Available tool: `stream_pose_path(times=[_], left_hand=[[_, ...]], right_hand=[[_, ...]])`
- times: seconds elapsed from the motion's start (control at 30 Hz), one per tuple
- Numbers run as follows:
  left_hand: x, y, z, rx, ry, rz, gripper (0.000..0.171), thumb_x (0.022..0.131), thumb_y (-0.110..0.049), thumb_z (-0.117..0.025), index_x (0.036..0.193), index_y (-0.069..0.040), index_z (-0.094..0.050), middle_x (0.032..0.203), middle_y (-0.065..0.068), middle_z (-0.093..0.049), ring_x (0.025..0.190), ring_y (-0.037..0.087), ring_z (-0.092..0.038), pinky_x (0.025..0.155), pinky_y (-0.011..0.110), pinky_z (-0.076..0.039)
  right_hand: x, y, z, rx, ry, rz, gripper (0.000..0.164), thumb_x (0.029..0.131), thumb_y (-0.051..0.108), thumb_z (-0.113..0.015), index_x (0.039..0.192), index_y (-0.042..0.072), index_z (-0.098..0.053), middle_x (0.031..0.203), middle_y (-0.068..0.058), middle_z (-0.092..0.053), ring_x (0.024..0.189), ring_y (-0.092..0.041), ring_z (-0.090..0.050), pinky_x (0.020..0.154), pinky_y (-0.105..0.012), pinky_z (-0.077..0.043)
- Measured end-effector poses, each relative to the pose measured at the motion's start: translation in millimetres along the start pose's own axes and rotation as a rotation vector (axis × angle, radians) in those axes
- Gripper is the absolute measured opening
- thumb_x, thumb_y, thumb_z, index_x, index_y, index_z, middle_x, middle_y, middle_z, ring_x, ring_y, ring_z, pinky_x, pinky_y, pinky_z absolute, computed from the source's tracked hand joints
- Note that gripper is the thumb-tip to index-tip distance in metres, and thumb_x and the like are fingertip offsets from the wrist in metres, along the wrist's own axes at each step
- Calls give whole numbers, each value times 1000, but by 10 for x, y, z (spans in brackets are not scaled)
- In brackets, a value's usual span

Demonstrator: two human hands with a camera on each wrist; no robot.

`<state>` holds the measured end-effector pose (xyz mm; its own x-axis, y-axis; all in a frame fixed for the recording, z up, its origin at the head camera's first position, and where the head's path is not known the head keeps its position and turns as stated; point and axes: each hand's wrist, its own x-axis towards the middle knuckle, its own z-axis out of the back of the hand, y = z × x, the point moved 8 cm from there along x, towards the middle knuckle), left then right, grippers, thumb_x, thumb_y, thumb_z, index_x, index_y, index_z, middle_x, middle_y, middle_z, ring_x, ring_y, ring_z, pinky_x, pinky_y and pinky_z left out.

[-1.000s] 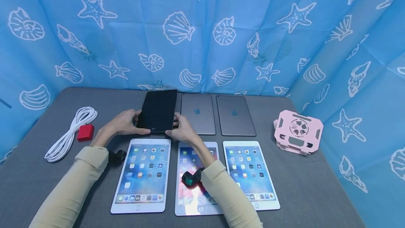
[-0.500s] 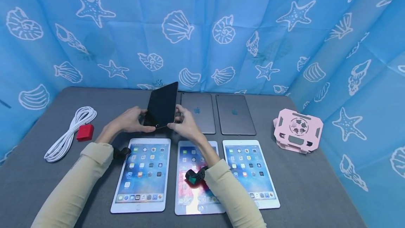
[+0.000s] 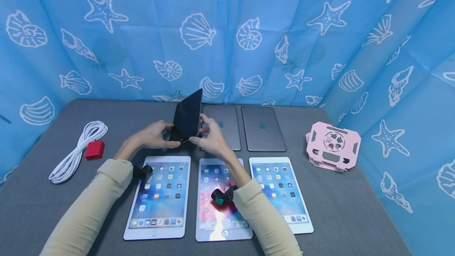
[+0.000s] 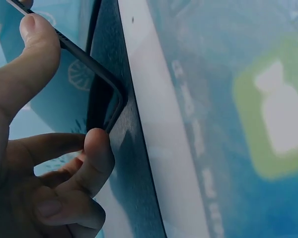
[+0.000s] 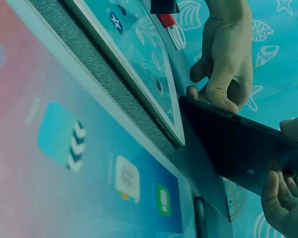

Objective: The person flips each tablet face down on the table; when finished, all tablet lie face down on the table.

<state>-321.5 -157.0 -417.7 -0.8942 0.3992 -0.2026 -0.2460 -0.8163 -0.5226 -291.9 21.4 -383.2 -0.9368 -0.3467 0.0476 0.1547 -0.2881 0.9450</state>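
A dark tablet (image 3: 188,113) is tilted up on one side in the head view, its black screen facing left and its home button end toward me. My left hand (image 3: 154,135) pinches its lower left corner, thumb on the near edge. My right hand (image 3: 212,135) holds the raised right side, thumb at the near corner and fingers behind. In the right wrist view the tablet's dark back (image 5: 223,139) shows, with left fingers (image 5: 228,96) at one end and right fingers (image 5: 273,191) against the back. The left wrist view shows its thin edge (image 4: 92,64) close up.
Two grey tablets, one half behind my right hand (image 3: 227,113) and one beside it (image 3: 263,129), lie face down. Three white tablets (image 3: 158,196) with lit screens lie nearer. A white cable (image 3: 79,149) and red block (image 3: 94,150) are left, a pink bracket-like piece (image 3: 334,145) right.
The dark tablet has gone from lying nearly flat to steeply tilted, its right side rising. Both hands have shifted slightly to the right with it.
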Motion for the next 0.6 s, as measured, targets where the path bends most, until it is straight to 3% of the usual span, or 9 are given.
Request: stream_pose_path(times=[0.17,0.33,0.5,0.6], left_hand=[[56,-49,-53,-31,5,-22,90,92,-49,-71,152,11,-38,145,32,-49,127,43,-53,107,61,-44],[102,-109,-88,-73,9,-49,84,94,-42,-70,152,9,-39,144,31,-51,99,30,-59,84,42,-51],[134,-164,-129,-122,23,-61,80,95,-39,-70,153,8,-39,145,31,-48,80,21,-56,69,30,-46],[146,-205,-159,-142,38,-66,79,96,-38,-69,154,7,-38,146,30,-47,77,19,-56,68,29,-46]], right_hand=[[-5,63,44,-24,-15,49,80,90,2,-71,160,6,-32,145,-21,-43,122,-37,-60,87,-36,-58],[-12,95,78,-24,-33,54,83,91,2,-71,162,6,-27,150,-20,-42,126,-39,-58,96,-43,-56],[-19,126,98,-11,-45,73,83,91,0,-71,162,6,-27,151,-21,-41,126,-42,-57,96,-49,-54],[-17,143,105,-6,-48,83,84,90,0,-71,161,6,-28,151,-20,-40,123,-40,-58,93,-45,-55]])
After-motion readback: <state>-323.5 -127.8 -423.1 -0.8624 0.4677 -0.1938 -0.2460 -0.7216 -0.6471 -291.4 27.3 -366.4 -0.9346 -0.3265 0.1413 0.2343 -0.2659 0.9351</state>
